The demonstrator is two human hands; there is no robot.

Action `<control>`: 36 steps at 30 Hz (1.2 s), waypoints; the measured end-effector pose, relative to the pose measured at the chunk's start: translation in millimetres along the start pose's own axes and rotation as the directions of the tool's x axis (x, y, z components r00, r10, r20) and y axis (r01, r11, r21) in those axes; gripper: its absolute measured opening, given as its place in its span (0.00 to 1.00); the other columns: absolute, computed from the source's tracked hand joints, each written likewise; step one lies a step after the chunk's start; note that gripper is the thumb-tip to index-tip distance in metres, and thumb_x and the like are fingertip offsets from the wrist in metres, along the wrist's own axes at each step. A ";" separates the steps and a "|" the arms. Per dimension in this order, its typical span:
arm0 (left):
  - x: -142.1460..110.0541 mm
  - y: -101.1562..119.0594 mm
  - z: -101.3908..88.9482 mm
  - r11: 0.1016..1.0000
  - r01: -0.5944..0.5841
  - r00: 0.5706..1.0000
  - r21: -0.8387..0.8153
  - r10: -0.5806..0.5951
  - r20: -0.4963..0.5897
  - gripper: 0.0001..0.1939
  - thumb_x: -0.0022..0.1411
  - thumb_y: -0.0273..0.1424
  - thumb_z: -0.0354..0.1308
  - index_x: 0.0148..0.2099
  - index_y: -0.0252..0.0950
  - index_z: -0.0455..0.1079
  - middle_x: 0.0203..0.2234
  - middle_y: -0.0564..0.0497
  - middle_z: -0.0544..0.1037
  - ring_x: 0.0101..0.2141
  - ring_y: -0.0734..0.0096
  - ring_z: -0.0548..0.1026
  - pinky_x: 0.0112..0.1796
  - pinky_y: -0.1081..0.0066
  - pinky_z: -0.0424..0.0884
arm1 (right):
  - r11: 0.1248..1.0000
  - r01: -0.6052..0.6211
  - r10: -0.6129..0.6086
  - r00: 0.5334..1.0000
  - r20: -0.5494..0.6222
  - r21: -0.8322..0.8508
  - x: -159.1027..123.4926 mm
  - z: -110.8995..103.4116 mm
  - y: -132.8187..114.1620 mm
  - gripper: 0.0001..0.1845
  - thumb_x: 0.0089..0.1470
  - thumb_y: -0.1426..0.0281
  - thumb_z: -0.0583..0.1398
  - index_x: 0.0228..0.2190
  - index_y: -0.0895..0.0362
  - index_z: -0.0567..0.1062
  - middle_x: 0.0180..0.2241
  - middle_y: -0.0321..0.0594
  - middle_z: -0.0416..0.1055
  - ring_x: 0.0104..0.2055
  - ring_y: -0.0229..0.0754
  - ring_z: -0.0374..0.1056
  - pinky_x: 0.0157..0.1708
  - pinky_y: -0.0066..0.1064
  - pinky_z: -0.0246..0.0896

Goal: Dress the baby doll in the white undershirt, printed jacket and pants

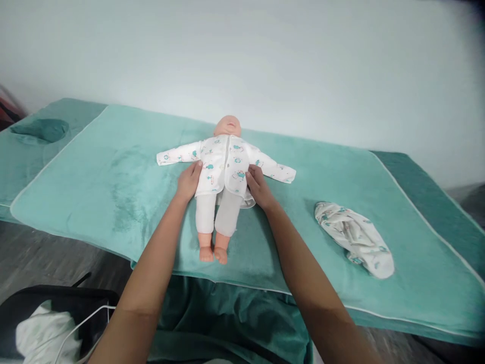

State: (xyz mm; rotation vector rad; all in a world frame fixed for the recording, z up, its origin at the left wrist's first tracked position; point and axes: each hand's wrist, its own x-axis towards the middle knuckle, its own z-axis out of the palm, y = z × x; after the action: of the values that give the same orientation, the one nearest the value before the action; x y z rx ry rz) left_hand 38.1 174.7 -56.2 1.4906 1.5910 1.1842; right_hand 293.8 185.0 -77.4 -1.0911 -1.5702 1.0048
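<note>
A baby doll (pixel 229 124) lies on its back, head toward the wall, its bare feet near the front edge of the bed. It wears a white baby jacket (pixel 215 164) with small teal and red prints, plus plain white trousers (pixel 228 215). The jacket's front panels meet down the middle and both sleeves stretch out sideways. At the jacket's left side in view, my left hand (pixel 189 180) grips the cloth by the doll's waist. On the opposite side my right hand (pixel 259 186) holds the other edge, thumb on top. Some fingers of both hands are hidden.
A crumpled printed white garment (pixel 356 240) lies to the right on the green bed cover (pixel 94 187). The bed has a face hole (pixel 40 130) at its left end. Below left, a black chair (pixel 64 293) carries a pale cloth (pixel 47 333) and a white cable.
</note>
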 end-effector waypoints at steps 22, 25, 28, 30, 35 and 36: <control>34.5 -7.6 16.8 0.858 0.076 0.988 -0.508 -0.132 -0.075 0.12 0.66 0.34 0.60 0.49 0.37 0.78 0.29 0.53 0.76 0.28 0.72 0.71 0.34 0.71 0.68 | 0.952 -0.166 0.207 0.968 -0.144 0.256 -10.3 -20.2 -3.8 0.28 0.52 0.57 0.71 0.52 0.49 0.74 0.38 0.36 0.81 0.34 0.42 0.75 0.35 0.34 0.71; 32.6 -3.9 16.1 0.806 0.080 0.982 -0.587 -0.165 -0.093 0.09 0.66 0.33 0.60 0.46 0.36 0.77 0.27 0.53 0.75 0.25 0.75 0.67 0.28 0.74 0.64 | 0.948 -0.157 0.206 0.966 -0.159 0.278 -12.0 -20.3 -10.8 0.27 0.51 0.58 0.72 0.51 0.50 0.75 0.36 0.36 0.81 0.32 0.41 0.74 0.33 0.33 0.69; 30.8 -3.9 16.3 0.810 0.053 0.982 -0.584 -0.149 -0.118 0.08 0.65 0.32 0.60 0.44 0.36 0.77 0.26 0.53 0.74 0.25 0.75 0.67 0.27 0.75 0.63 | 0.944 -0.176 0.227 0.960 -0.162 0.280 -13.1 -19.9 -14.7 0.29 0.49 0.58 0.73 0.51 0.50 0.74 0.34 0.34 0.80 0.29 0.40 0.73 0.29 0.31 0.67; 29.2 -6.3 16.8 0.819 0.040 0.984 -0.572 -0.133 -0.121 0.08 0.65 0.33 0.60 0.44 0.36 0.77 0.25 0.54 0.73 0.25 0.75 0.66 0.27 0.75 0.62 | 0.943 -0.196 0.245 0.956 -0.163 0.269 -15.0 -20.0 -14.9 0.31 0.48 0.58 0.73 0.52 0.50 0.74 0.33 0.34 0.80 0.28 0.40 0.72 0.27 0.31 0.66; 18.6 -10.1 16.1 0.884 -0.046 0.980 -0.466 -0.050 -0.192 0.09 0.66 0.36 0.60 0.43 0.36 0.77 0.24 0.55 0.69 0.26 0.75 0.65 0.28 0.75 0.61 | 0.947 -0.199 0.245 0.955 -0.166 0.253 -23.3 -21.4 -13.6 0.32 0.47 0.57 0.73 0.52 0.50 0.73 0.36 0.36 0.81 0.30 0.40 0.73 0.28 0.31 0.66; 15.0 -9.8 15.2 0.887 -0.061 0.975 -0.458 -0.046 -0.219 0.09 0.67 0.36 0.60 0.42 0.36 0.76 0.24 0.55 0.69 0.25 0.75 0.65 0.28 0.75 0.61 | 0.949 -0.200 0.245 0.955 -0.167 0.245 -25.3 -21.4 -14.2 0.31 0.48 0.56 0.73 0.52 0.50 0.73 0.36 0.36 0.81 0.30 0.40 0.72 0.28 0.31 0.66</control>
State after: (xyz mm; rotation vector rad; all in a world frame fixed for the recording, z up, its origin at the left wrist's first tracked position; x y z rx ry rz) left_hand 45.9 192.7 -69.2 1.0804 1.3088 1.6485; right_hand 315.9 159.2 -65.3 -1.1866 -1.1614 1.1583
